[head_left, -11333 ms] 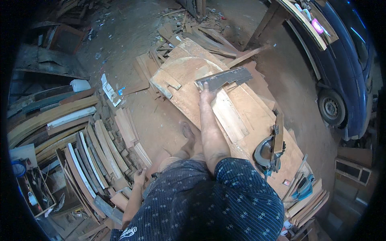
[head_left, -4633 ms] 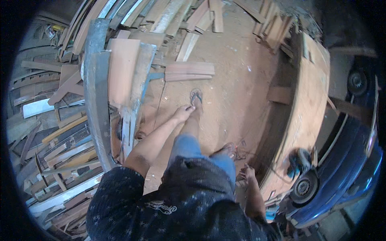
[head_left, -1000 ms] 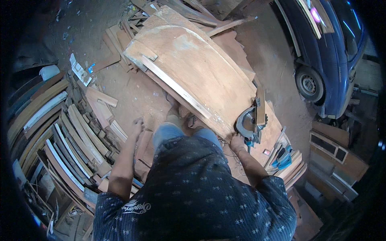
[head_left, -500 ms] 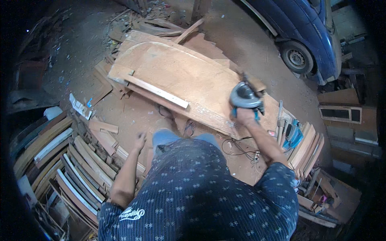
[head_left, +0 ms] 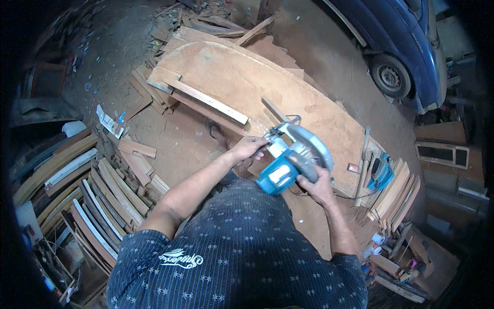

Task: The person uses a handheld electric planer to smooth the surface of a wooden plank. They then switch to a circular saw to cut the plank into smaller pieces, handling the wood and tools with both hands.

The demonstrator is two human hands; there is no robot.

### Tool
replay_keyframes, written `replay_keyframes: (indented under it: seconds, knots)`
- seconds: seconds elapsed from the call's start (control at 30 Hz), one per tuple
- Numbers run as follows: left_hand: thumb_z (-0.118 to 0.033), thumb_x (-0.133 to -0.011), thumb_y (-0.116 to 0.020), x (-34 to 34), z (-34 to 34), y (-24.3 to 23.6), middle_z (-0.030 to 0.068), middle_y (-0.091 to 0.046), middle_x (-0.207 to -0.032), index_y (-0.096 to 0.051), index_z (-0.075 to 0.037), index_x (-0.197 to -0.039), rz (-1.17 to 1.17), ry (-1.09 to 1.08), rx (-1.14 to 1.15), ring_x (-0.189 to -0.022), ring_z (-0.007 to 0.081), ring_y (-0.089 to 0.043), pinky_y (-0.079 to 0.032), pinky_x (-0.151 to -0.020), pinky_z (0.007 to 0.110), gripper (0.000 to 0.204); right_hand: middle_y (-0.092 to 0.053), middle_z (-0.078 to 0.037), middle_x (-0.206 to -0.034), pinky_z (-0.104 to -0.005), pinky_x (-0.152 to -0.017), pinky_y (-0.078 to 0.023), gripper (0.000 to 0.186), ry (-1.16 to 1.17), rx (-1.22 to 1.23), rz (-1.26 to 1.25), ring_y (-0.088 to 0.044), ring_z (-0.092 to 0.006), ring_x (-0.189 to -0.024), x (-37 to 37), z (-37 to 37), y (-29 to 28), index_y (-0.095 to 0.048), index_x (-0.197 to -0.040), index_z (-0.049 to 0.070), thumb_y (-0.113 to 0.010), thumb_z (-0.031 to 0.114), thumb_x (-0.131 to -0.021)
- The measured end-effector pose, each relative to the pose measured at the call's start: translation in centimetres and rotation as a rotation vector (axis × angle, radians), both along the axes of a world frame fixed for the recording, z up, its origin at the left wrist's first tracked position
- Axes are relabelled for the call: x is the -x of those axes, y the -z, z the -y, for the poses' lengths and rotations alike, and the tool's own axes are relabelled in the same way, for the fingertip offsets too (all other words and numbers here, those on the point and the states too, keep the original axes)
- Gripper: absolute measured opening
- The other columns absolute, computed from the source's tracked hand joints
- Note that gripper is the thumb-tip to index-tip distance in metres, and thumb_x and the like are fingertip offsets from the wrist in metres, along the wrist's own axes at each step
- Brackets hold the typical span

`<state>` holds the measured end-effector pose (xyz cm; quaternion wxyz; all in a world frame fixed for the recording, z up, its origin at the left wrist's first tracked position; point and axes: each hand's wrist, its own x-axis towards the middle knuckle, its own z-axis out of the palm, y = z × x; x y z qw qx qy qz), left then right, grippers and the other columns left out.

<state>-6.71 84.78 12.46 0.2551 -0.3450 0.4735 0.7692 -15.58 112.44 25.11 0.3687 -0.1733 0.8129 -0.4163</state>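
A teal and grey circular saw (head_left: 278,174) is held in front of my body, over the near edge of a large wooden board (head_left: 231,72). My right hand (head_left: 319,186) is wrapped round its rear handle. At the saw's left side, my left hand (head_left: 248,149) has its fingers closed on a small part by the base plate; which part I cannot make out. A flat bar (head_left: 275,109) juts out past the saw toward the far side. Left of it, a pale wooden strip (head_left: 211,103) lies along the board's near edge.
At the board's right end stands another teal power tool (head_left: 381,172), beside stacked wood pieces (head_left: 399,193). Curved wooden pieces (head_left: 116,190) are piled at my left. Scrap wood (head_left: 216,26) lies beyond the board. A blue vehicle (head_left: 399,36) is parked at the far right.
My right hand has brought the saw from the board's right side nearer to my body and turned it. My left hand has come up from my side and taken hold of the saw.
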Motion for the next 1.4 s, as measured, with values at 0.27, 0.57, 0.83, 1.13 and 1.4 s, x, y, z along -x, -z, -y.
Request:
replay_keyframes:
  seconds: [0.27, 0.57, 0.83, 1.13, 1.4]
  knots:
    - [-0.041, -0.092, -0.08, -2.7, 0.1, 3.1, 0.0041, -0.064, -0.086, -0.055, -0.002, -0.115, 0.008, -0.052, 0.312, -0.071, 0.0136, -0.063, -0.054, -0.063, 0.029, 0.052, -0.07, -0.013, -0.093, -0.0354, -0.074, -0.053, 0.043, -0.164, 0.148, -0.049, -0.066, -0.0187, -0.08, -2.7, 0.5, 5.3, -0.067, -0.119, -0.002, -0.074, 0.017, -0.081]
    - [-0.023, -0.088, -0.082, -4.0, 0.7, 2.3, 0.0042, -0.065, -0.087, -0.063, -0.002, -0.105, 0.068, -0.247, 0.425, -0.07, 0.0116, -0.059, -0.052, -0.062, 0.029, 0.033, -0.073, -0.023, -0.106, -0.0431, -0.093, -0.053, 0.05, -0.222, 0.136, -0.093, -0.071, -0.0309, -0.101, -3.6, 1.4, 9.4, -0.066, -0.123, -0.001, -0.074, 0.021, -0.079]
    - [-0.023, -0.088, -0.082, -6.0, 2.0, 8.9, 0.0054, -0.069, -0.088, -0.061, 0.001, -0.117, -0.041, -0.297, 0.449, -0.066, 0.0105, -0.062, -0.052, -0.057, 0.028, 0.043, -0.074, -0.022, -0.103, -0.0417, -0.088, -0.055, 0.051, -0.23, 0.091, -0.129, -0.073, -0.03, -0.095, -3.5, 4.8, 8.7, -0.069, -0.119, -0.002, -0.081, 0.032, -0.083]
    - [-0.029, -0.089, -0.082, -6.2, 3.4, 10.7, 0.0044, -0.068, -0.083, -0.064, 0.0, -0.106, 0.022, -0.368, 0.318, -0.062, 0.0102, -0.059, -0.05, -0.056, 0.026, 0.038, -0.076, -0.018, -0.092, -0.039, -0.08, -0.056, 0.042, -0.251, 0.089, -0.19, -0.073, -0.0246, -0.085, -2.9, 7.6, 9.7, -0.075, -0.107, -0.002, -0.083, 0.034, -0.086]
    - [-0.029, -0.088, -0.079, -6.6, 4.5, 9.2, 0.0056, -0.068, -0.084, -0.064, 0.0, -0.11, 0.009, -0.355, 0.364, -0.063, 0.0118, -0.06, -0.051, -0.059, 0.029, 0.04, -0.076, -0.017, -0.09, -0.0379, -0.078, -0.056, 0.042, -0.298, -0.015, -0.191, -0.074, -0.0222, -0.085, -2.9, 8.8, 9.6, -0.075, -0.107, -0.003, -0.082, 0.033, -0.086]
